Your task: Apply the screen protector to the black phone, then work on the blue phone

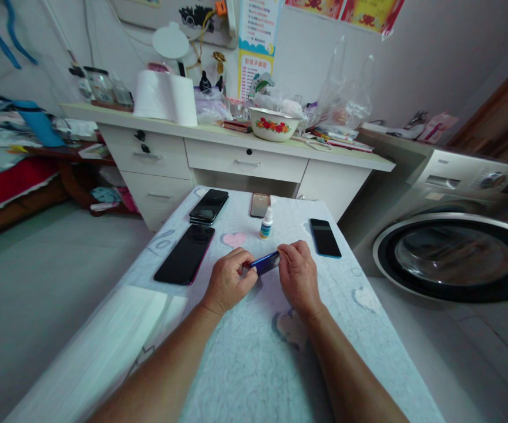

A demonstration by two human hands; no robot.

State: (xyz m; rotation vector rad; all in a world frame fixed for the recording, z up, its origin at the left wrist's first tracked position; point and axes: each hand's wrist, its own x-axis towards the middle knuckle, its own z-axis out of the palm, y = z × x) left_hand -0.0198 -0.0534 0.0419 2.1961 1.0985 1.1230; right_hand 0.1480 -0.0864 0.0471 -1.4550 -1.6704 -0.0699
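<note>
A blue smartphone [266,264] is held tilted above the table, gripped at its two ends. My left hand [231,279] closes on its left end, with the thumb and fingers pinching the edge. On the right end, my right hand [298,275] pinches it the same way. Just beyond the phone stands a small white bottle [266,223] with a blue and yellow label. A black tablet [185,255] lies left of my left hand, and stacked phones [209,205] sit behind it. To the right of my right hand lies another dark phone [325,238].
A patterned cloth covers the table [245,364]. A brownish phone or case [260,205] lies at its far edge. Behind is a white desk [245,158] bearing a flowered enamel bowl [275,124] and paper rolls [165,97]. A washing machine [447,176] stands to the right.
</note>
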